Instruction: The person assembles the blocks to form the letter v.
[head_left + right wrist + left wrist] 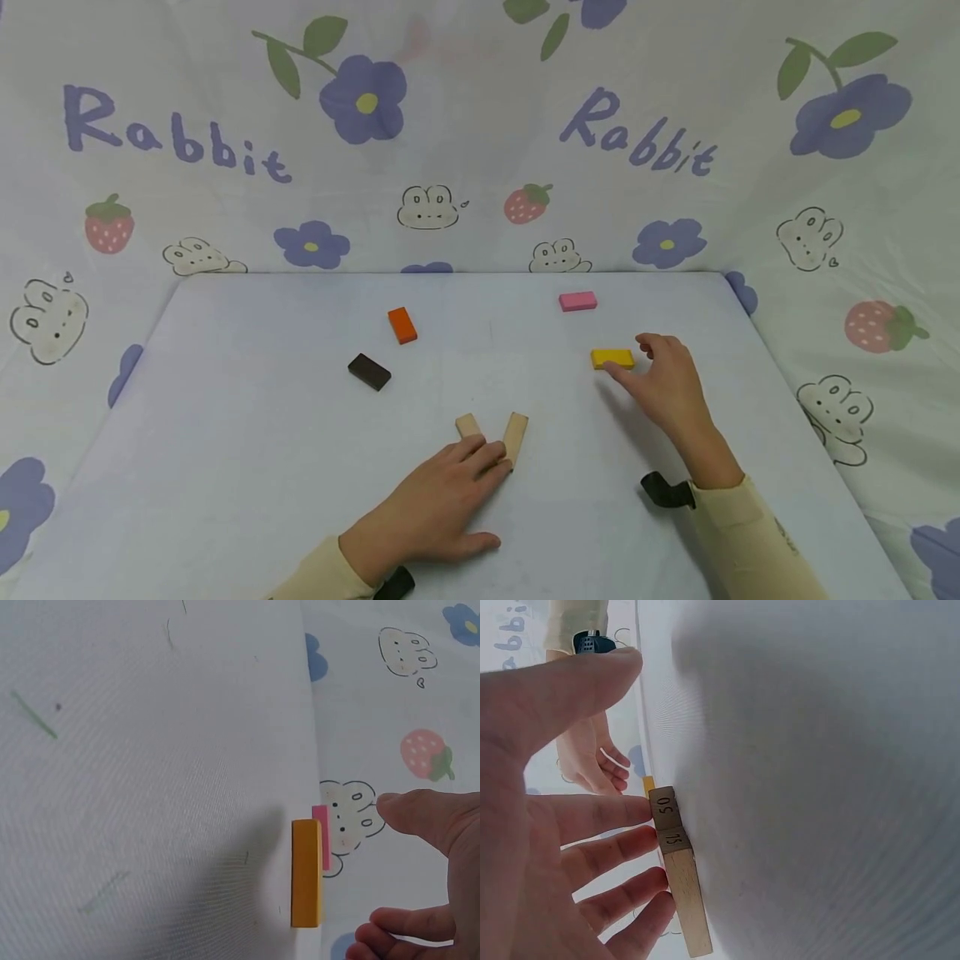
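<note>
My left hand (442, 504) reaches over two plain wooden blocks, with its fingertips touching them and its thumb held apart. The left wooden block (467, 423) is partly covered by the fingers; the right wooden block (516, 432) slants away from it. In the left wrist view, dark marks show on the end faces of the blocks (665, 808). My right hand (670, 387) hovers around a yellow block (612, 358), thumb and fingers spread apart. In the right wrist view a gap separates the hand from the yellow block (305, 874), which lies on the white table.
A pink block (577, 302) lies beyond the yellow one. To the left are an orange block (402, 326) and a dark brown block (369, 372). The white tabletop (225, 467) meets a patterned cloth (480, 150) at its back and sides.
</note>
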Demonstrator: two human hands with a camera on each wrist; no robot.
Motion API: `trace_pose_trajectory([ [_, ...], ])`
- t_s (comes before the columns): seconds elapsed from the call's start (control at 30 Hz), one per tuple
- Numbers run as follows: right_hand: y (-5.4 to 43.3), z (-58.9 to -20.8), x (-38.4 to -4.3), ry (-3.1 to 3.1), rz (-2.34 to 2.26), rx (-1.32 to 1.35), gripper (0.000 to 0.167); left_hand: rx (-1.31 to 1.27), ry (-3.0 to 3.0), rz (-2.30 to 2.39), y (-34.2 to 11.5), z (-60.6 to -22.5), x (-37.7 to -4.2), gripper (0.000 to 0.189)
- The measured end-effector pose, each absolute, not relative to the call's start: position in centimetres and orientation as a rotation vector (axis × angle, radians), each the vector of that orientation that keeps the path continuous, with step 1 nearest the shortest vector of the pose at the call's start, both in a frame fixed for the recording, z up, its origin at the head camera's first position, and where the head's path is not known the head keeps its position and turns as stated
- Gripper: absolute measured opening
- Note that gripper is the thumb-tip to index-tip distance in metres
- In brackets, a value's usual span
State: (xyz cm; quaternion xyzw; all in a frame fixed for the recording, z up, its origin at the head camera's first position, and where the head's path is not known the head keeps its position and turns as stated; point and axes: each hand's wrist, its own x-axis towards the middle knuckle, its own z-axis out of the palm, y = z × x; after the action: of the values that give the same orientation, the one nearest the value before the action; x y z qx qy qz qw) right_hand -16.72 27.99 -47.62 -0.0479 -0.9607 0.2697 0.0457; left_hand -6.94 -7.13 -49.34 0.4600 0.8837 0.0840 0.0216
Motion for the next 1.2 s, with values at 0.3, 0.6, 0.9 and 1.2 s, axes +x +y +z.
trace_pose_trajectory([
  [0.3, 28.1, -48.1, -17.6, -2.969, 0.833, -0.176, 0.074, 1.442, 2.743, 0.216, -7.2, -49.3, -6.9, 0.084],
  [0.6, 27.9, -48.5, -17.9, -3.002, 0.871, -0.264, 0.076, 1.438, 2.748, 0.192, -7.1, -49.5, -6.9, 0.086],
  [0.9, 27.6, -49.0, -18.3, -3.032, 0.923, -0.346, 0.075, 1.426, 2.750, 0.197, -7.2, -49.7, -6.9, 0.087],
  [1.2, 27.4, -49.8, -18.8, -3.053, 0.886, -0.241, 0.072, 1.425, 2.752, 0.210, -7.2, -49.7, -6.9, 0.086],
])
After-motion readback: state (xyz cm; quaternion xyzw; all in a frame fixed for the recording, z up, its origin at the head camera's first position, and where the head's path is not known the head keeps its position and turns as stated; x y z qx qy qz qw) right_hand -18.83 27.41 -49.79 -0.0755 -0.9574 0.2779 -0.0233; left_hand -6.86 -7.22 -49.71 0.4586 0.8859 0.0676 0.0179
